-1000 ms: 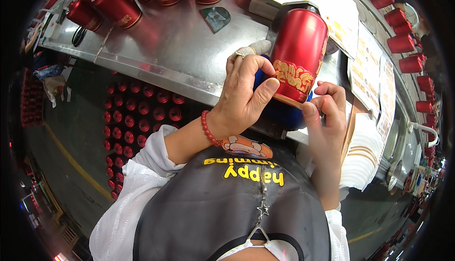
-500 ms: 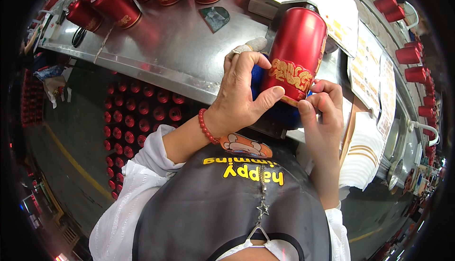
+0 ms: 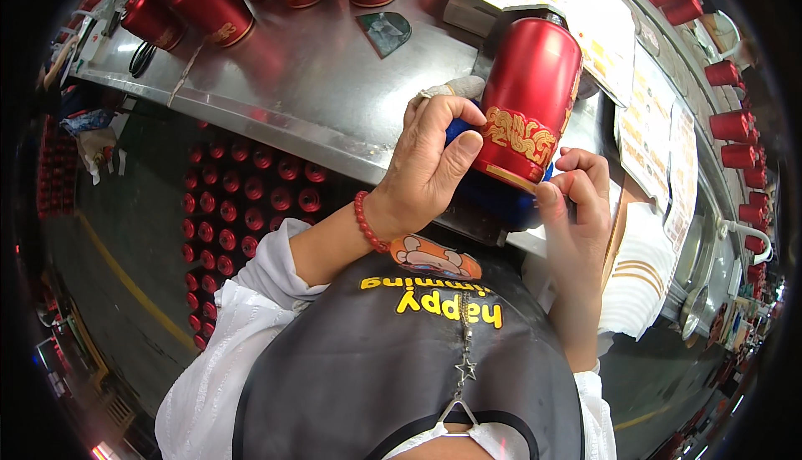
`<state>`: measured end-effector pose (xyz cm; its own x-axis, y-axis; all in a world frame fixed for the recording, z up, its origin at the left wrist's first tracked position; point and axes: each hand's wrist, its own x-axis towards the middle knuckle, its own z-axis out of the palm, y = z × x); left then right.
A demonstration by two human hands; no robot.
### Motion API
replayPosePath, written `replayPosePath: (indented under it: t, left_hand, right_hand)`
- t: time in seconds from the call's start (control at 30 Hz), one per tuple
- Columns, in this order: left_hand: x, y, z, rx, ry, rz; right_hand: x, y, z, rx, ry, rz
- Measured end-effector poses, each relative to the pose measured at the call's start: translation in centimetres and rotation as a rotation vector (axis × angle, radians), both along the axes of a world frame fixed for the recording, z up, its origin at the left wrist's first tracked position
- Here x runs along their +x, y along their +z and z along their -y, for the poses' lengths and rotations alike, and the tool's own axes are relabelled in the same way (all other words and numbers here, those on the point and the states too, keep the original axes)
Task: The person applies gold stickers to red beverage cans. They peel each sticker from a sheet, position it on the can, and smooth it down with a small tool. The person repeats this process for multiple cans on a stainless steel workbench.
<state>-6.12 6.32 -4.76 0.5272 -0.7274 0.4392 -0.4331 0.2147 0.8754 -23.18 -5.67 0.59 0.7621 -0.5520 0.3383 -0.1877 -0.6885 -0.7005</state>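
A glossy red metal canister with a gold dragon band lies tilted in a blue cradle at the table's edge. My left hand is curled against the canister's left side. Its index fingertip and thumb meet the band's left end, and a pale cover sits on one finger. At the lower right end of the band, my right hand has its thumb and bent fingers drawn together at the canister's rim. Whatever those fingertips hold, if anything, is too small to make out.
Several red canisters stand at the back left of the metal table, near a dark green flat piece. Printed sheets lie to the right, with a white stack nearer me. Red canisters hang along the right side.
My left thumb has lifted from the lower edge of the band and moved up and left beside the index finger. My right hand stays at the canister's lower right rim.
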Motion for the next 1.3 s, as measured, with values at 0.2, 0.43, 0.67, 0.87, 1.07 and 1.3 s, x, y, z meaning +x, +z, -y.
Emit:
replayPosePath:
  t: [0.2,0.43,0.67,0.87,1.07,1.3]
  left_hand:
    - [-0.4,0.6,0.2,0.037,0.056,0.114]
    - [0.0,-0.2,0.4,0.068,0.096,0.225]
    - [0.1,-0.3,0.1,0.082,0.064,0.166]
    - [0.3,-0.2,-0.1,0.088,-0.001,0.028]
    - [0.0,-0.6,0.0,0.059,0.001,-0.021]
    - [-0.1,-0.4,0.2,0.04,0.042,0.148]
  right_hand:
    - [-0.1,-0.2,-0.1,0.017,-0.005,-0.001]
    - [-0.1,-0.4,-0.1,0.012,0.013,0.02]
    - [0.0,-0.6,-0.2,0.03,-0.01,0.006]
    - [-0.1,-0.7,-0.2,0.054,-0.017,-0.01]
    - [-0.2,-1.1,0.0,0.054,-0.015,0.01]
    - [-0.6,-0.9,0.2,0.219,-0.012,-0.054]
